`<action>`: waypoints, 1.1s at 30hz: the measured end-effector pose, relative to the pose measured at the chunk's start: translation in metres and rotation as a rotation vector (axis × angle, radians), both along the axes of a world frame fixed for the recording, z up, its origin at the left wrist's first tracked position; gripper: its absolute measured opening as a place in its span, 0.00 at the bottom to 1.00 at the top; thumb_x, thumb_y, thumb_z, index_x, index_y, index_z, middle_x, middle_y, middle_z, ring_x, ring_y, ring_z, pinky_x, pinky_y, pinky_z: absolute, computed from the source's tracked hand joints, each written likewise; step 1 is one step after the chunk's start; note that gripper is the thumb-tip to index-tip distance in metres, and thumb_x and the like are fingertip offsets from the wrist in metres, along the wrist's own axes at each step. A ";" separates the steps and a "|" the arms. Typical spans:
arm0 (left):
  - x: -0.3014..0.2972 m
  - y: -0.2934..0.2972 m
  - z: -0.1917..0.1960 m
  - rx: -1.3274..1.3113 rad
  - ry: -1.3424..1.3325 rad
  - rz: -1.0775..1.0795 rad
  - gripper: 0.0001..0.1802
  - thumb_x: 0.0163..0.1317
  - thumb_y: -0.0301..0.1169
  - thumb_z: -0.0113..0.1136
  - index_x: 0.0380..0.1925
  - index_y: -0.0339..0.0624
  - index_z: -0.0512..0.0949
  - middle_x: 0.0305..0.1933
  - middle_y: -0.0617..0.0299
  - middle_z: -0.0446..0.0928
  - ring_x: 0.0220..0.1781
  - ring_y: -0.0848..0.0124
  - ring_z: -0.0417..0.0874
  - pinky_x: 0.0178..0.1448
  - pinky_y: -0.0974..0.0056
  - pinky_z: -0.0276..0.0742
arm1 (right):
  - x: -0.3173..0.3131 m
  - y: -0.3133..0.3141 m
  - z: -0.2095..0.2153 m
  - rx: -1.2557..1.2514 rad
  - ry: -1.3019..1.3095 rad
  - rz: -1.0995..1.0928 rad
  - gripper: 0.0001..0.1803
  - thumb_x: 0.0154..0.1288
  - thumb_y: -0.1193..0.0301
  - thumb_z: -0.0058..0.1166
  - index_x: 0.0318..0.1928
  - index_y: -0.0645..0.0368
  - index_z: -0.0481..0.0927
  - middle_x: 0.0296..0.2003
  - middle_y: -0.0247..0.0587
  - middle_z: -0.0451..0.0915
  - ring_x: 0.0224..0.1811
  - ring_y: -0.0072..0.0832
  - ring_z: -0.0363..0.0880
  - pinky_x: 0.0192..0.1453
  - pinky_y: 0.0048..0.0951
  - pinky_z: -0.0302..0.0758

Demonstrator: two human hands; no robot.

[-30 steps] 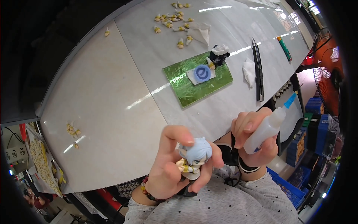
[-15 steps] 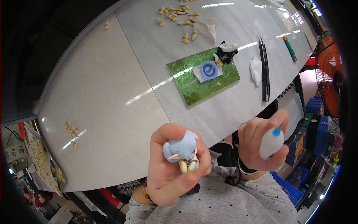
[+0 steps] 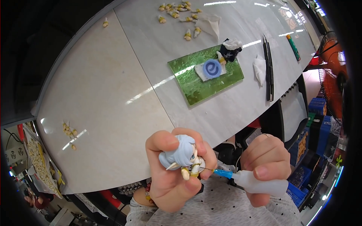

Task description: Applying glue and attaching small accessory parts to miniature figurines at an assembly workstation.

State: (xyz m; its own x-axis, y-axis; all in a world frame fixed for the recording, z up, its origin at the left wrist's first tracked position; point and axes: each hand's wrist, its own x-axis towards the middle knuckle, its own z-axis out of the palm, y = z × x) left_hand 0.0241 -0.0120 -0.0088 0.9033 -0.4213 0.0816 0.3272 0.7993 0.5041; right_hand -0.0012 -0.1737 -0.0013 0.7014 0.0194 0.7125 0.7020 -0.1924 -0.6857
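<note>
Between the fingers of my left hand [image 3: 166, 180] is a small figurine [image 3: 180, 152] with pale blue hair, a pointed ear and white and gold clothing. My right hand [image 3: 267, 160] grips a white squeeze bottle [image 3: 260, 183] with a blue needle tip [image 3: 223, 173]. The thin needle points left and reaches the figurine's body; whether it touches cannot be made out. Beyond my hands a green glass plate [image 3: 200, 92] lies on the table, carrying a round blue piece [image 3: 212, 68] on a white pad and a dark piece with a white top [image 3: 230, 49].
Several small white and gold figurine parts [image 3: 173, 14] lie at the far side, with more parts [image 3: 69, 130] at the left. A crumpled tissue [image 3: 259, 71], black tweezers [image 3: 269, 71] and a green stick [image 3: 293, 48] are to the right. An orange fan [image 3: 333, 75] stands beyond the table edge.
My right hand has turned the bottle from upright to sideways and brought its needle left to the figurine. The figurine has shifted slightly in my left hand.
</note>
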 end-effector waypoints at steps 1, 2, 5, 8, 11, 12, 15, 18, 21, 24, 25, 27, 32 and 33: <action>0.000 0.000 0.000 -0.002 0.001 -0.001 0.29 0.55 0.25 0.57 0.51 0.55 0.53 0.47 0.54 0.61 0.32 0.69 0.69 0.35 0.66 0.67 | -0.001 0.002 -0.001 0.000 -0.011 -0.031 0.28 0.55 0.50 0.55 0.37 0.66 0.73 0.22 0.35 0.69 0.20 0.22 0.67 0.20 0.18 0.64; -0.001 0.000 0.000 0.005 0.002 0.008 0.29 0.55 0.25 0.57 0.51 0.55 0.53 0.47 0.54 0.61 0.32 0.69 0.69 0.35 0.66 0.67 | -0.001 0.003 -0.001 0.003 -0.022 -0.059 0.27 0.55 0.50 0.55 0.37 0.66 0.73 0.22 0.34 0.69 0.20 0.23 0.67 0.20 0.18 0.64; -0.002 0.000 0.002 0.022 0.011 0.021 0.29 0.55 0.26 0.58 0.50 0.55 0.53 0.46 0.54 0.61 0.32 0.69 0.69 0.36 0.66 0.67 | -0.002 0.001 0.001 -0.066 -0.004 -0.030 0.27 0.55 0.50 0.54 0.36 0.65 0.73 0.22 0.35 0.69 0.20 0.23 0.67 0.20 0.18 0.63; -0.003 0.000 0.003 0.034 0.030 0.029 0.29 0.54 0.26 0.59 0.50 0.55 0.53 0.46 0.54 0.61 0.33 0.69 0.69 0.36 0.66 0.67 | -0.005 0.003 0.006 -0.135 -0.027 -0.071 0.26 0.55 0.50 0.55 0.36 0.64 0.73 0.23 0.34 0.69 0.20 0.23 0.66 0.19 0.17 0.63; -0.004 -0.001 0.002 0.043 0.044 0.047 0.29 0.54 0.26 0.59 0.50 0.55 0.53 0.46 0.54 0.61 0.31 0.70 0.68 0.35 0.67 0.67 | -0.006 0.008 0.008 -0.170 -0.031 -0.117 0.25 0.55 0.50 0.55 0.34 0.62 0.73 0.23 0.33 0.67 0.20 0.22 0.65 0.19 0.18 0.60; -0.004 -0.002 0.002 0.047 0.049 0.058 0.28 0.55 0.27 0.59 0.49 0.55 0.53 0.45 0.54 0.61 0.29 0.71 0.68 0.33 0.68 0.66 | -0.006 0.010 0.005 -0.170 -0.030 -0.118 0.25 0.55 0.50 0.55 0.34 0.62 0.73 0.23 0.33 0.67 0.20 0.22 0.65 0.19 0.18 0.60; 0.001 0.001 0.001 0.000 0.064 -0.004 0.27 0.55 0.30 0.60 0.48 0.55 0.54 0.41 0.57 0.61 0.23 0.75 0.65 0.27 0.70 0.62 | -0.007 0.015 -0.002 0.059 -0.140 -0.179 0.23 0.56 0.50 0.53 0.33 0.59 0.72 0.21 0.31 0.64 0.21 0.21 0.61 0.22 0.19 0.56; 0.004 0.004 0.009 -0.045 0.237 -0.119 0.27 0.54 0.36 0.62 0.46 0.58 0.54 0.37 0.60 0.61 0.19 0.78 0.61 0.23 0.72 0.57 | -0.008 0.012 0.004 0.315 -0.103 -0.234 0.21 0.57 0.52 0.49 0.36 0.59 0.71 0.20 0.30 0.61 0.23 0.20 0.56 0.25 0.22 0.52; 0.008 0.010 0.011 -0.086 0.344 -0.271 0.27 0.53 0.39 0.63 0.45 0.60 0.55 0.34 0.61 0.60 0.18 0.80 0.59 0.23 0.73 0.54 | -0.007 0.002 -0.001 0.372 -0.058 -0.230 0.22 0.58 0.53 0.48 0.37 0.62 0.72 0.22 0.33 0.62 0.23 0.21 0.57 0.25 0.22 0.52; 0.010 0.010 0.010 -0.174 0.364 -0.333 0.26 0.54 0.39 0.62 0.45 0.62 0.55 0.34 0.62 0.60 0.18 0.81 0.57 0.23 0.73 0.53 | -0.006 -0.012 -0.003 0.353 -0.022 -0.211 0.27 0.60 0.52 0.47 0.46 0.65 0.68 0.24 0.36 0.64 0.25 0.23 0.59 0.26 0.21 0.55; 0.010 0.010 0.011 -0.175 0.364 -0.334 0.26 0.54 0.39 0.62 0.45 0.62 0.55 0.34 0.62 0.60 0.18 0.81 0.57 0.23 0.73 0.53 | -0.004 -0.017 -0.005 0.333 -0.049 -0.264 0.31 0.61 0.51 0.46 0.53 0.65 0.65 0.24 0.37 0.65 0.24 0.23 0.60 0.24 0.21 0.57; 0.010 0.011 0.008 -0.243 0.385 -0.356 0.26 0.54 0.39 0.62 0.46 0.62 0.55 0.34 0.61 0.59 0.18 0.81 0.57 0.23 0.73 0.53 | -0.003 -0.022 -0.011 0.385 -0.011 -0.455 0.33 0.61 0.50 0.44 0.52 0.69 0.66 0.28 0.42 0.68 0.27 0.24 0.61 0.29 0.22 0.58; 0.009 0.012 0.010 -0.266 0.396 -0.404 0.26 0.55 0.40 0.60 0.47 0.63 0.55 0.34 0.61 0.59 0.18 0.81 0.56 0.23 0.74 0.53 | 0.025 -0.075 -0.004 0.119 0.204 -0.887 0.26 0.62 0.65 0.49 0.54 0.71 0.62 0.40 0.51 0.76 0.39 0.26 0.73 0.44 0.20 0.67; 0.009 0.013 0.011 -0.285 0.396 -0.422 0.26 0.56 0.41 0.59 0.48 0.64 0.54 0.34 0.61 0.59 0.18 0.81 0.56 0.23 0.74 0.53 | 0.032 -0.089 -0.005 0.118 0.202 -0.886 0.26 0.62 0.65 0.49 0.54 0.71 0.62 0.40 0.51 0.76 0.39 0.26 0.73 0.44 0.20 0.67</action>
State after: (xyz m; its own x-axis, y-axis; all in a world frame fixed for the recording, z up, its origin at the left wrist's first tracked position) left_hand 0.0336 0.0007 0.0018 0.6490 -0.7582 -0.0627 0.7607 0.6456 0.0675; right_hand 0.0305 -0.2628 -0.0067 0.5363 -0.6503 0.5381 0.1956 -0.5244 -0.8287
